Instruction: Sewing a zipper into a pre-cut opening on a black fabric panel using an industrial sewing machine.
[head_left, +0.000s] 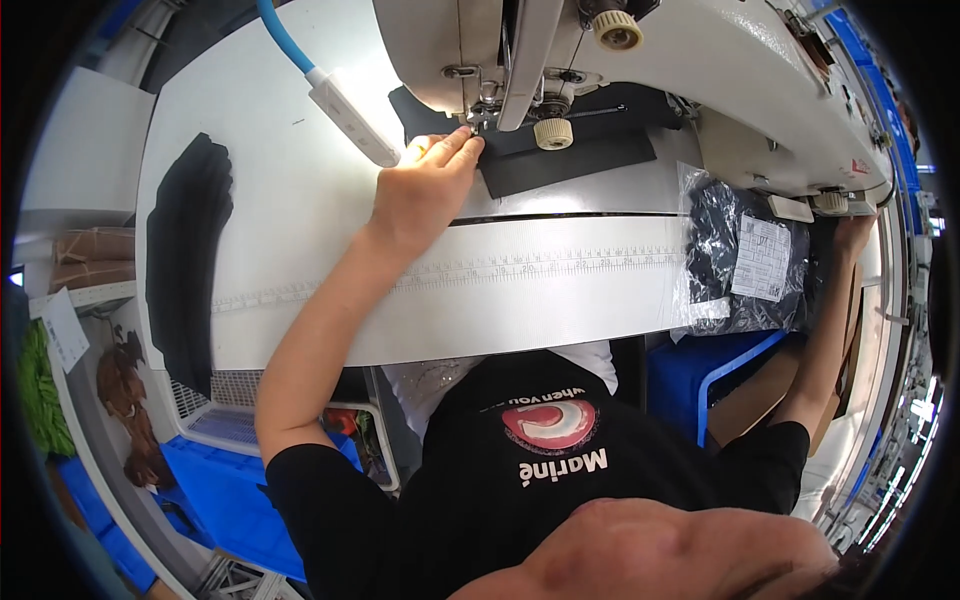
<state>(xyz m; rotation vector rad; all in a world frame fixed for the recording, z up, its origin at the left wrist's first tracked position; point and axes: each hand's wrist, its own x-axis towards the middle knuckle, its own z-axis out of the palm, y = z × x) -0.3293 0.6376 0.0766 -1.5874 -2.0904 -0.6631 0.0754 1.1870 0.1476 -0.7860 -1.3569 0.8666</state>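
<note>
My left hand (pixel 425 185) reaches up to the needle area of a white sewing machine (pixel 720 60). Its fingers are closed together at the presser foot (pixel 476 124), and whatever is between the fingertips is too small to make out. Black fabric (pixel 560 165) lies flat under the foot and extends to the right of my fingers. At the far right, my right hand (pixel 855 232) touches the machine's right end, near a pale knob (pixel 830 202). The fingers of that hand are mostly hidden.
A stack of black fabric pieces (pixel 185 255) overhangs the table's left edge. A clear plastic bag (pixel 745 255) with dark contents lies at the right. A lamp on a blue flexible neck (pixel 350 118) hangs beside my left hand. Blue bins (pixel 690 385) stand below the table.
</note>
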